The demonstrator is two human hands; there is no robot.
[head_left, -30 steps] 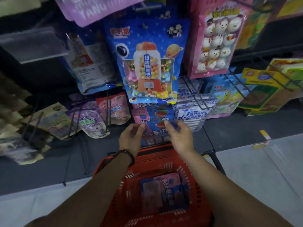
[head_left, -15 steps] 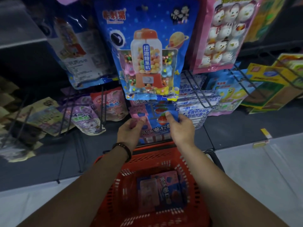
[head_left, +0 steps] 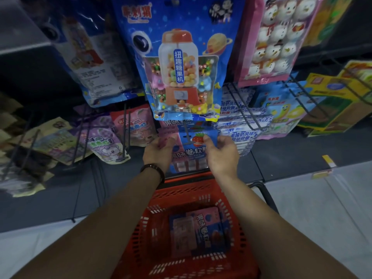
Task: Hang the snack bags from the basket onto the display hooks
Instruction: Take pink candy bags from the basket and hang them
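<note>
A blue and pink snack bag (head_left: 189, 153) with a strawberry picture is held up in front of the display. My left hand (head_left: 159, 153) pinches its upper left corner and my right hand (head_left: 221, 154) pinches its upper right corner. A thin display hook (head_left: 188, 135) crosses the bag's top edge at its hang hole. More bags of the same kind hang just behind it. Below my forearms stands the red basket (head_left: 161, 196), with another blue and pink snack bag (head_left: 199, 232) lying flat inside.
A large blue gumball-machine bag (head_left: 179, 63) hangs right above the held bag. A pink snowman bag (head_left: 275, 37) hangs to the right, white-blue packs (head_left: 239, 125) on wire hooks beside my right hand, purple and pink pouches (head_left: 108, 143) to the left.
Both hands have lifted the snack bag higher and further in toward the hook. The view has moved closer to the display.
</note>
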